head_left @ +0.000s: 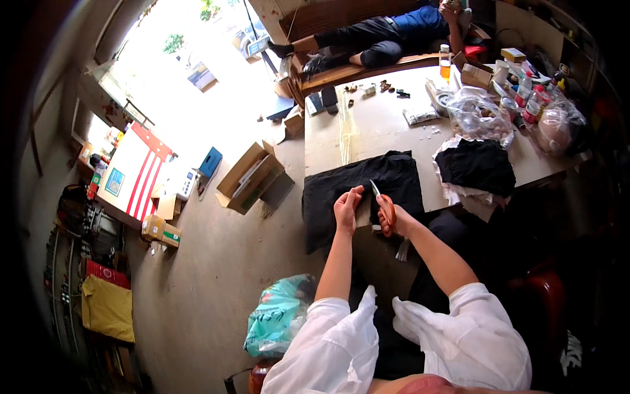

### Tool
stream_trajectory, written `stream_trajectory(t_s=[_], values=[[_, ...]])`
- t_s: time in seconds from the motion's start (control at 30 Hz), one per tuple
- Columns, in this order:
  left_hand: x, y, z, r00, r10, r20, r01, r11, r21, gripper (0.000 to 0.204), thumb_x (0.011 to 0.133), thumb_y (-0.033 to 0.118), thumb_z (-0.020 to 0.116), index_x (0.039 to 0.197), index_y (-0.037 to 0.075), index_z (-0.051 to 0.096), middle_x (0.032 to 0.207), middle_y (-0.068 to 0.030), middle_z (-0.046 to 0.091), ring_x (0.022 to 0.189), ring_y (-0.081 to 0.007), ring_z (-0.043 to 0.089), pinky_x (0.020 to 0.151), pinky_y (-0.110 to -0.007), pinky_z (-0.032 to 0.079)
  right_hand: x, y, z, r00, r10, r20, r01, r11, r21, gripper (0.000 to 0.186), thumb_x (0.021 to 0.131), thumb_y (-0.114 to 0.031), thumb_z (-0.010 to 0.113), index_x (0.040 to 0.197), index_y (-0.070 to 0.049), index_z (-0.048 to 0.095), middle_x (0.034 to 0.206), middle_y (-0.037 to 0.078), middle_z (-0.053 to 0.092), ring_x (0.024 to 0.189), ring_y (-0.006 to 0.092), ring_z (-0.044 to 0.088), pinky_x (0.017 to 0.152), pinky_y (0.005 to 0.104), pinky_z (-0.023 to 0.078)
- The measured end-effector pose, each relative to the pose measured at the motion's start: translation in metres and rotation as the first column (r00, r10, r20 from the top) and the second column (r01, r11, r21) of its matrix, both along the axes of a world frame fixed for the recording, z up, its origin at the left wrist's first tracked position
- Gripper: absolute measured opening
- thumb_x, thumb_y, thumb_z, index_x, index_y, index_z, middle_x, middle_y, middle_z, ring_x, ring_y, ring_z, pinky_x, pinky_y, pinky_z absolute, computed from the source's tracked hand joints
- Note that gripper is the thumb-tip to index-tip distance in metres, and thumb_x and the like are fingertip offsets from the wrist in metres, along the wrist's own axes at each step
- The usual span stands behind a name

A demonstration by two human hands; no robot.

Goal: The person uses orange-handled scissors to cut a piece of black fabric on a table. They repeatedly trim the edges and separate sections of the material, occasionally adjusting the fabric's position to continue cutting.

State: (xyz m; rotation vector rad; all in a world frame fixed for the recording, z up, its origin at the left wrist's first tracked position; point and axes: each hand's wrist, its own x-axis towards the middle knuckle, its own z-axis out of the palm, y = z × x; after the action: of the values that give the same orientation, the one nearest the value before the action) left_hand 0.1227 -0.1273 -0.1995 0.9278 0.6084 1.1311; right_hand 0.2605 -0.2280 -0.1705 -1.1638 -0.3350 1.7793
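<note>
Black cloth (354,172) drapes over the near-left corner of the pale desk (387,131). The left hand (346,209) bunches its fingers there, whether pinching I cannot tell; the right hand (398,223) grips orange-handled scissors (390,209). From the cloth: more black fabric (476,167) at three o'clock, bottles (536,103) at two, a reclining person (417,26) at twelve, an open box (246,180) on the floor (216,276) at nine.

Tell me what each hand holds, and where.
The right hand holds scissors by their orange handles; whether the left hand holds anything cannot be told.
</note>
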Motion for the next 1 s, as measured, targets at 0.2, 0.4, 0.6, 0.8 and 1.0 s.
stream_trajectory(t_s=[0.2,0.4,0.6,0.8,1.0], values=[[0.019,0.007,-0.022,0.757,0.325,-0.567,0.111,0.791,0.601,0.033,0.072,0.009,0.066,0.104,0.003,0.06,0.109,-0.0108,0.06,0.103,-0.0237,0.057,0.093,-0.032,0.042,0.0,-0.005,0.001,0.997,-0.001,0.08,-0.003,0.998,0.058,0.061,0.075,-0.067,0.059,0.077,-0.007,0.046,0.059,-0.001,0.041,0.043,0.009,0.041,0.041,0.0227,0.038],[0.031,0.002,-0.014,0.668,0.427,-0.609,0.093,0.764,0.639,0.027,0.072,0.008,0.065,0.098,0.003,0.059,0.106,-0.0128,0.06,0.102,-0.0272,0.055,0.09,-0.034,0.042,-0.002,-0.003,0.002,0.981,-0.06,0.186,0.047,0.996,0.074,0.057,0.077,-0.064,0.058,0.069,-0.01,0.047,0.055,-0.002,0.042,0.042,0.0089,0.044,0.041,0.0223,0.039],[0.036,0.005,-0.006,0.562,0.664,-0.493,0.145,0.508,0.849,0.016,0.067,0.01,0.068,0.077,0.003,0.057,0.106,-0.0157,0.058,0.105,-0.0329,0.051,0.094,-0.041,0.038,-0.004,0.001,-0.003,0.983,-0.147,0.114,0.128,0.979,0.158,0.051,0.079,-0.058,0.061,0.065,-0.012,0.046,0.051,-0.003,0.041,0.039,0.0085,0.042,0.038,0.0219,0.036],[0.049,-0.009,-0.003,0.402,0.776,-0.486,0.153,0.467,0.871,0.019,0.066,0.017,0.069,0.081,0.005,0.065,0.113,-0.0128,0.055,0.111,-0.0317,0.047,0.101,-0.043,0.033,0.005,-0.003,0.002,0.978,-0.063,0.197,0.044,0.994,0.1,0.054,0.079,-0.062,0.058,0.069,-0.01,0.047,0.054,-0.004,0.041,0.041,0.0076,0.041,0.039,0.0211,0.036],[0.049,-0.015,-0.002,0.282,0.755,-0.592,0.106,0.589,0.801,0.016,0.068,0.015,0.067,0.083,0.008,0.069,0.106,-0.008,0.056,0.103,-0.0269,0.05,0.089,-0.037,0.04,0.002,-0.002,0.005,0.984,-0.064,0.164,0.055,0.997,0.059,0.05,0.082,-0.058,0.056,0.074,-0.01,0.048,0.058,-0.004,0.042,0.043,0.0064,0.04,0.039,0.0194,0.035]])
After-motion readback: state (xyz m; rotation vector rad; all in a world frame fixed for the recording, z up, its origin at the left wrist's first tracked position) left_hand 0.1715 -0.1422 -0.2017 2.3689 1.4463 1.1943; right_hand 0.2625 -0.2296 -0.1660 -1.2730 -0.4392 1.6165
